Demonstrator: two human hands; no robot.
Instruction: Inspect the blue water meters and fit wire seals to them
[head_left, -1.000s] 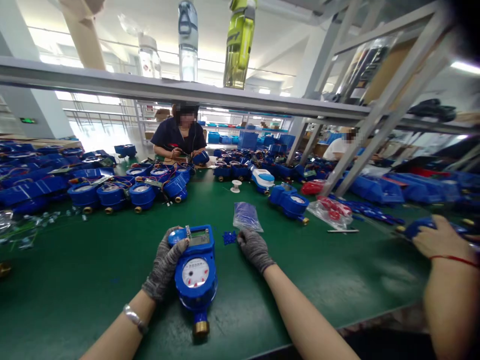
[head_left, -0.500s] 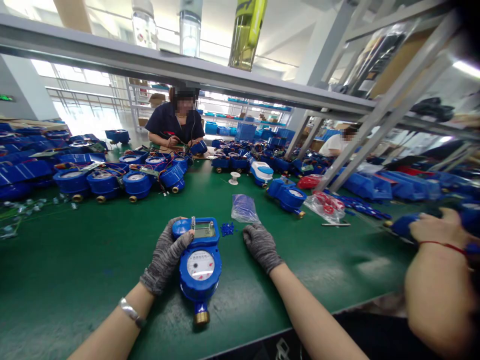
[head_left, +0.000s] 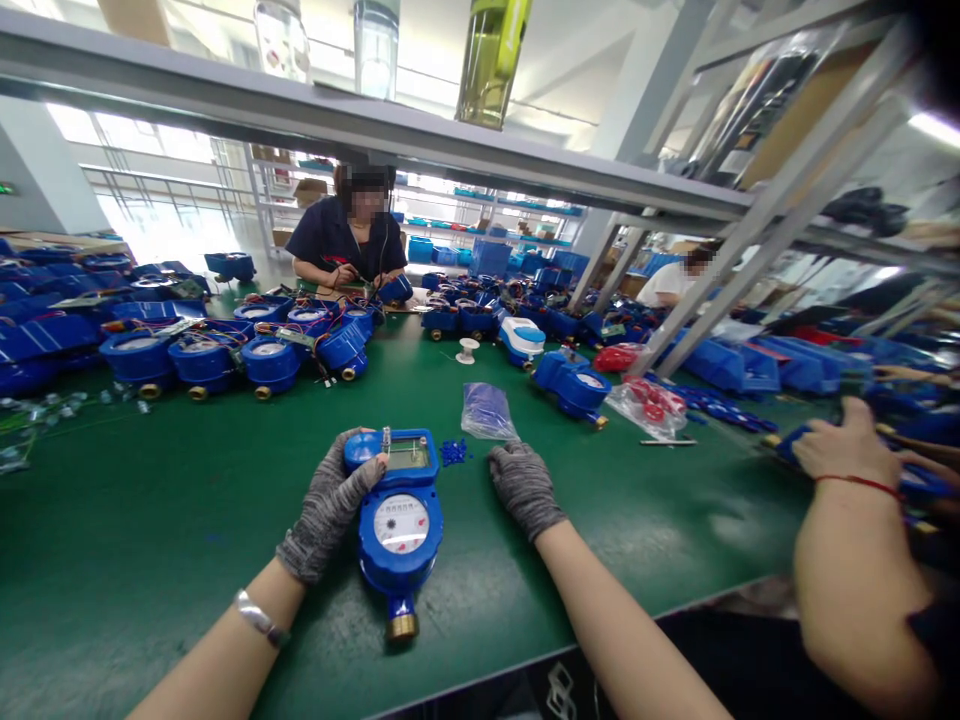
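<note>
My left hand (head_left: 326,505), in a grey knit glove with bare fingertips, grips the upper left side of a blue water meter (head_left: 401,565). The thumb lies over the display housing by a small clear part (head_left: 386,440). A round white dial faces up, and a brass-ended pipe stub points toward me. My right hand (head_left: 525,487), gloved alike, rests on the table with its fingers curled in; whatever they hold is hidden. Just beyond it lies a clear bag of blue pieces (head_left: 486,412). Between the hands is a little heap of small blue parts (head_left: 454,453).
Blue meters with wires (head_left: 202,360) line the table's far left. A white spool (head_left: 466,350), another meter (head_left: 574,388) and a bag of red parts (head_left: 651,402) lie ahead. At right, a co-worker's arm (head_left: 855,500) reaches in. A shelf (head_left: 420,125) with bottles crosses overhead.
The view has shifted slightly. My hands and the meter keep nearly the same places. The digits on the meter's display look different. The co-worker's hand at right has moved.
</note>
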